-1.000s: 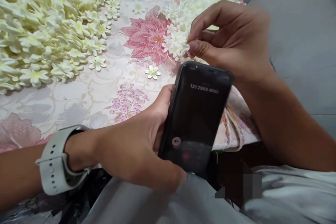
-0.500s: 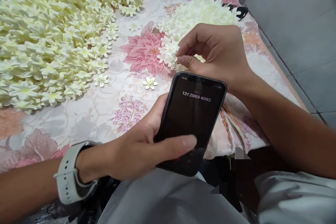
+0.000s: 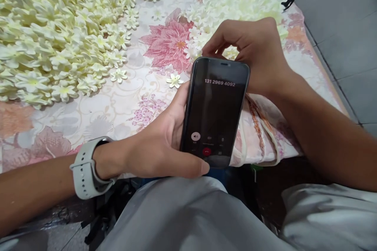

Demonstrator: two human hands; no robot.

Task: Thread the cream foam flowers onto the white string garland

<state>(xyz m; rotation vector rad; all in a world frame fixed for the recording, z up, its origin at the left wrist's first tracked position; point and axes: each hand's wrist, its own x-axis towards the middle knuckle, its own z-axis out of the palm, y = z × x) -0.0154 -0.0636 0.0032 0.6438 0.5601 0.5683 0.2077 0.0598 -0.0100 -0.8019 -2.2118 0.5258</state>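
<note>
My left hand (image 3: 165,145) is wrapped round a black phone (image 3: 215,113), its thumb along the lower edge of the screen. A call screen with a number, a white speaker button and a red button shows on it. Behind the phone's top edge is my right hand (image 3: 253,53), its fingers curled together beside a pile of white flowers (image 3: 235,6); the phone hides the fingertips and whatever they hold. One loose flower (image 3: 174,80) lies on the floral cloth (image 3: 118,111), left of the phone.
A large heap of pale yellow flowers (image 3: 64,35) covers the table's left side. Behind the white pile lies a black object (image 3: 288,1). Grey tiled wall (image 3: 350,31) stands at the right. My lap in grey cloth (image 3: 182,215) is below the table edge.
The phone sits a little higher and more upright in view. My left thumb has moved down off the screen's middle, and call buttons now show. The phone now covers my right fingertips.
</note>
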